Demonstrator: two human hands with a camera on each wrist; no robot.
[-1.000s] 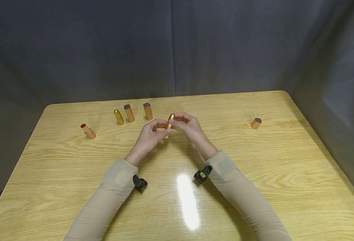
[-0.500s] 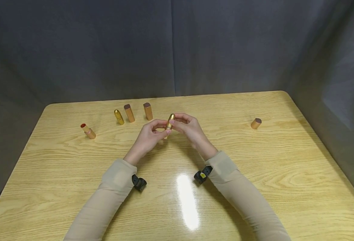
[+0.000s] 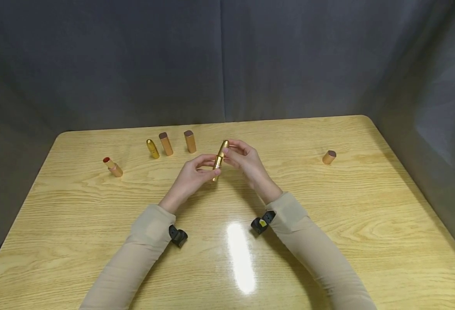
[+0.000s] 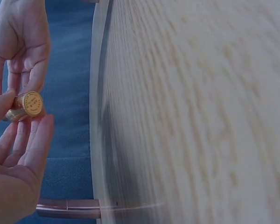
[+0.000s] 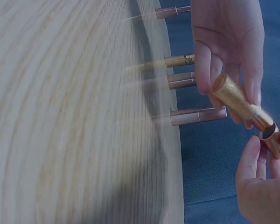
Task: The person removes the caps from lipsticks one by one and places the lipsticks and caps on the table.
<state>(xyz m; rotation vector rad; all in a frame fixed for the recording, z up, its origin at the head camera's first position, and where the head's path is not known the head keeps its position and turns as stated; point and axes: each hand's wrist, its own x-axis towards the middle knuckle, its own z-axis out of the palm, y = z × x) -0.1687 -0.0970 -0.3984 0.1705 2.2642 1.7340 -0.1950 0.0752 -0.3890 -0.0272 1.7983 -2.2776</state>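
Two parts of one gold lipstick sit just above the centre of the head frame, held clear of the table. Our left hand pinches the base between thumb and fingers; our right hand pinches the cap the same way. In the right wrist frame the cap's mouth shows at the inner sleeve, with the cap tilted slightly against the base; whether they touch inside we cannot tell.

To work these parts well, we judge, we should keep the base steady, bring the cap into line with it and slide along that shared axis, gripping lightly so the rim does not scrape the sleeve.

In the head frame the long axis runs steeply, base end low, rounded cap tip towards the upper right, the cap leaning further right. The base's lettered end faces us in the left wrist frame.

Farther out, a gold tube and two copper tubes stand upper left, an uncapped red lipstick left of them, and a short copper piece at right.
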